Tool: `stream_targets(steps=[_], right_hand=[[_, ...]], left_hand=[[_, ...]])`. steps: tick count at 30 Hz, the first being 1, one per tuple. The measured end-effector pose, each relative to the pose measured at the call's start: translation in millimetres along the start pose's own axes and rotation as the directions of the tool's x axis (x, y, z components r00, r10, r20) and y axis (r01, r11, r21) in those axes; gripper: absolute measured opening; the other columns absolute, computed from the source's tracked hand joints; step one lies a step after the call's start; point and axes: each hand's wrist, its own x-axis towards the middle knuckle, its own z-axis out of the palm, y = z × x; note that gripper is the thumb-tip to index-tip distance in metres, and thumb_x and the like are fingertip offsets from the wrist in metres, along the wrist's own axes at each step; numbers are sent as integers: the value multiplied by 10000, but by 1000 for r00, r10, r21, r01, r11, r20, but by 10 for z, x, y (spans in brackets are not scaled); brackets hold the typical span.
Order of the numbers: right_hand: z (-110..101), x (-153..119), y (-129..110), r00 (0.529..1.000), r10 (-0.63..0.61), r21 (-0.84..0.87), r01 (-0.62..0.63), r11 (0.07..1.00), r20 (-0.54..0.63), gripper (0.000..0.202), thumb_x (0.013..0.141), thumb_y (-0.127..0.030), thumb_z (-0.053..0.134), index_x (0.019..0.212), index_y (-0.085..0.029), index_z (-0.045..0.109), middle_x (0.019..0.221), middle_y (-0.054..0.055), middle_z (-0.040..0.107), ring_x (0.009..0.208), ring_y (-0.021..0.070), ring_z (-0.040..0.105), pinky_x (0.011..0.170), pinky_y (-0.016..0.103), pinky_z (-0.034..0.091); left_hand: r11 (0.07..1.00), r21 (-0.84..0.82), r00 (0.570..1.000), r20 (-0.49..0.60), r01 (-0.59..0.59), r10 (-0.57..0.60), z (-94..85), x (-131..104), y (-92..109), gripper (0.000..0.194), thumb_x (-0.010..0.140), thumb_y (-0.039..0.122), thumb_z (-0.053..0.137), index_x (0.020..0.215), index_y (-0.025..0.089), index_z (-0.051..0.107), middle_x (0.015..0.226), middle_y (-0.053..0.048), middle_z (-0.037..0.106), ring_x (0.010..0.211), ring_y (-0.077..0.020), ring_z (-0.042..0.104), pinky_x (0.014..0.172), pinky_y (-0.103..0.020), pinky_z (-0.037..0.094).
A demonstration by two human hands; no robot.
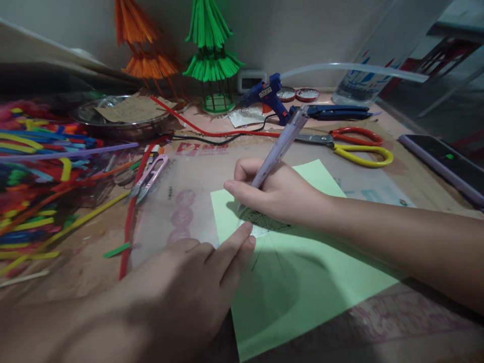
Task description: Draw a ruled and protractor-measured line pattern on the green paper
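A pale purple pen point(278, 146) is gripped in my right hand point(274, 194), its tip pointing down behind my fingers, where I cannot see it. Beneath that hand lies a light green sheet of paper point(302, 297). On the sheet is a small clear protractor point(260, 224) with dark radial markings, partly covered by my right hand. My left hand point(212, 267) reaches in from the lower left, index and middle fingers stretched out with their tips on the protractor's near edge. Two thin pencil-like lines run down the paper below it.
Pipe cleaners point(34, 166) are heaped at the left beside a metal bowl point(121, 116) and pink-handled snips point(153, 174). Behind stand orange point(151, 65) and green point(214, 65) tiered models. Further right are a blue glue gun point(270, 96), scissors point(363, 146) and a phone point(446, 166).
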Motion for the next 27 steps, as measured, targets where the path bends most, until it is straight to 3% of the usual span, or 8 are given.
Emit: stream_targets(steps=[4,8,17,22,27], right_hand=[[0,-8,-7,1000,7,-8,-7,1000,9,317,949,-341,655,717,-218,477,628,-69,499,607,106,458,557,278,332],[4,-8,-6,1000,7,-10,-7,1000,10,316,945,-352,657,720,-220,478,627,-66,506,603,109,453,556,281,324],[2,-12,-6,999,15,-11,-15,1000,39,314,928,-361,686,726,-216,494,637,-64,520,592,104,442,554,268,329],[10,-30,-17,998,-5,-56,9,998,66,339,924,-310,649,680,-226,429,582,-84,444,546,87,386,529,256,298],[15,-39,-32,997,-14,-125,23,992,70,318,916,-281,608,666,-228,419,567,-84,430,536,86,382,527,260,288]], left_hand=[[998,7,998,37,-57,57,-24,4,-26,456,903,198,529,1306,114,724,1426,-137,702,737,-187,674,602,-365,417],[998,5,995,71,-70,69,-47,21,-57,476,881,218,574,1319,97,716,1426,-170,695,686,-183,671,583,-371,422],[1000,2,998,53,-21,20,-45,62,0,491,896,127,493,1327,149,727,1406,-111,720,718,-189,709,558,-359,463],[999,-50,995,101,3,2,-46,46,18,512,960,127,456,1423,180,670,1212,-74,794,725,-208,703,580,-361,474],[994,-64,995,30,93,-91,-24,46,46,420,974,198,512,1329,207,736,1127,-54,820,656,-197,671,550,-354,430]])
